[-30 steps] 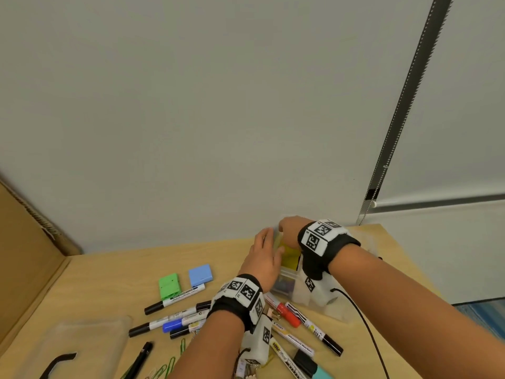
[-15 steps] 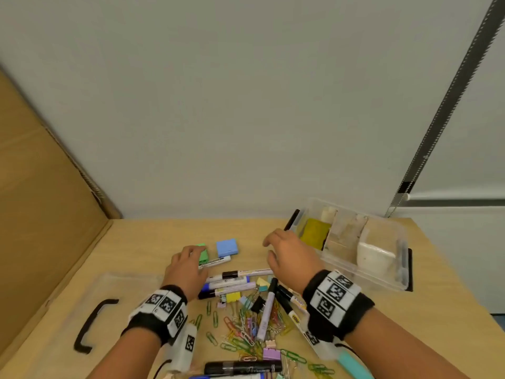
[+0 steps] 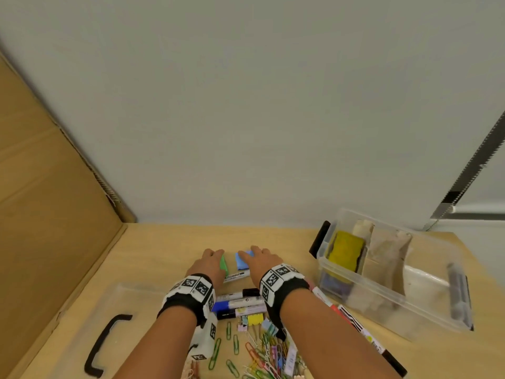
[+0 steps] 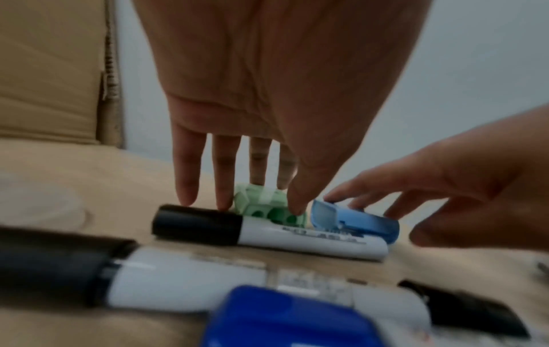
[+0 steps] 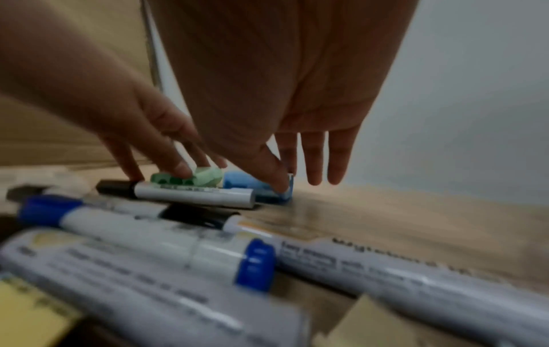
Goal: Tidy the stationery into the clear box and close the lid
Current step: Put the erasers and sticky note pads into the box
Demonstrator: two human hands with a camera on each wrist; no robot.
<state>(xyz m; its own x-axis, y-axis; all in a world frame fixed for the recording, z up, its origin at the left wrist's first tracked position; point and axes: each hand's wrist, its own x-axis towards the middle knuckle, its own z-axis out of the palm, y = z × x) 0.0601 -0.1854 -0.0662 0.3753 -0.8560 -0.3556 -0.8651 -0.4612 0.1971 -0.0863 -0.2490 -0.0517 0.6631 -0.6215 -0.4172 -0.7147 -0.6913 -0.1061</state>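
Note:
A green sharpener (image 3: pixel 223 265) and a blue sharpener (image 3: pixel 241 263) lie side by side at the far end of a pile of markers (image 3: pixel 240 302). My left hand (image 3: pixel 214 255) pinches the green sharpener (image 4: pixel 267 206) between thumb and fingers, and it sits tipped up. Beside it, my right hand (image 3: pixel 247 254) holds the blue sharpener (image 5: pixel 255 185), thumb at its near end and fingers behind. The clear box (image 3: pixel 426 318) stands open at the right, with a yellow pad and paper-wrapped items inside. Its lid (image 3: pixel 68 318), with a black handle, lies flat at the left.
A black-capped marker (image 4: pixel 267 234) lies just in front of both sharpeners. Coloured paper clips (image 3: pixel 259 351) and binder clips are scattered near my wrists. More markers (image 3: pixel 355 321) run along the box's front. A cardboard panel (image 3: pixel 41 187) stands at the left, a grey wall behind.
Both hands left the clear box, came back over the markers, then reached forward onto the two sharpeners. The green sharpener now stands tipped on edge.

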